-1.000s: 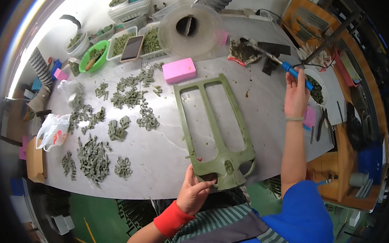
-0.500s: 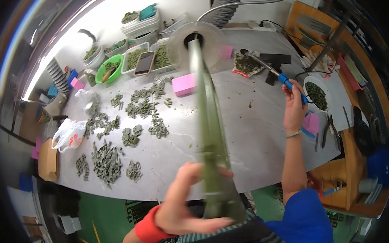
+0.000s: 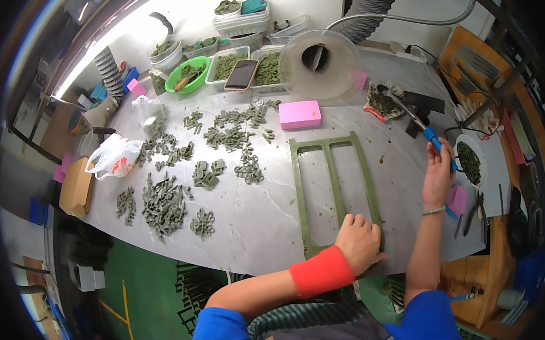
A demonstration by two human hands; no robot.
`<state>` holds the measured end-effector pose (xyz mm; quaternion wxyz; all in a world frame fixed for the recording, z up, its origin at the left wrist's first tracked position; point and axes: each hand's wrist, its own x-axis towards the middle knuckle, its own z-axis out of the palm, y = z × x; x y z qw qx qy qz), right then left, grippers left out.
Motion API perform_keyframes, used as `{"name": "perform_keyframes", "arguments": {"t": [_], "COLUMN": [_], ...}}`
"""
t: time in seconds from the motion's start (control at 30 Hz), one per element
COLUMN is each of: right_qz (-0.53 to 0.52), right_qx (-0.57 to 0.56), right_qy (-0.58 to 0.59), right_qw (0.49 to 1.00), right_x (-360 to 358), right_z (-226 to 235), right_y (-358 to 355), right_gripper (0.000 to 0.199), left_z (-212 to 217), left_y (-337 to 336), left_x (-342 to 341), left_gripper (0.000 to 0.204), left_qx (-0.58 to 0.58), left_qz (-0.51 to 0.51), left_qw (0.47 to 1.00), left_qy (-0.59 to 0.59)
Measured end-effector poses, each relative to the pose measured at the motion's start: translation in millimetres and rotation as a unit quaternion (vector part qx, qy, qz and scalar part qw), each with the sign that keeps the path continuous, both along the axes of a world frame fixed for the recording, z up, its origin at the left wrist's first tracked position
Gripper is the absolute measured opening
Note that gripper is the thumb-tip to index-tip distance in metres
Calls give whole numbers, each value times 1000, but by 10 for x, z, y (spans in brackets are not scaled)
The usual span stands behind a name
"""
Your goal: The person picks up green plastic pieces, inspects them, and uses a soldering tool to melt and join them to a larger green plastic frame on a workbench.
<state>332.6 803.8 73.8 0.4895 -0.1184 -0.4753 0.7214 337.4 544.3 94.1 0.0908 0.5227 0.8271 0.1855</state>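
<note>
A flat green rectangular frame (image 3: 334, 185) with a long middle bar lies on the grey worktable (image 3: 244, 226) just in front of me. My left hand (image 3: 358, 242), above a red wristband, is closed on the near right part of this frame; the gripped edge is hidden beneath the fingers. To the right of it, my right hand (image 3: 438, 178) is wrapped around the blue handle of a soldering iron (image 3: 432, 140). The iron's metal shaft points up and left, toward a bag of dark scraps (image 3: 382, 102). A pink block (image 3: 300, 115) sits beyond the frame's far end.
Several piles of small green parts (image 3: 164, 205) cover the table's left side. Along the back stand a bright green bowl (image 3: 187, 74), a phone (image 3: 242, 74) on part-filled trays, and a round clear extraction hood (image 3: 319, 64). Pliers (image 3: 472, 213) and a white bowl (image 3: 468, 160) lie at right.
The green frame was tilted up toward my face and now lies flat on the table. My left hand turned over onto its near right part. My right hand keeps the soldering iron.
</note>
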Motion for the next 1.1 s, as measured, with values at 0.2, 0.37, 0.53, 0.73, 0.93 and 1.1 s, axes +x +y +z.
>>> {"name": "perform_keyframes", "arguments": {"t": [0.2,0.37,0.53,0.73,0.93,1.1], "right_qz": [-52,-39,-31,-8,12,-1], "right_qx": [-13,-4,-23,-36,-38,-28], "right_qy": [-18,-19,-18,-14,-22,-35], "right_qw": [998,999,999,999,999,999], "right_x": [65,22,19,71,61,61], "right_z": [-48,-45,0,-99,-160,-127], "right_y": [93,69,7,86,113,127], "right_gripper": [16,17,18,22,24,20], "left_z": [-227,-436,-686,-634,-377,-311], "left_y": [-562,-810,-721,-787,-1005,-1348], "left_x": [-1482,-2428,-2679,-2626,-2311,-1792], "left_gripper": [7,6,13,6,15,18], "left_qx": [158,170,57,36,260,242], "left_qz": [204,223,184,157,187,227], "left_qw": [963,947,958,956,946,919], "left_qy": [80,156,212,247,-48,-215]}}
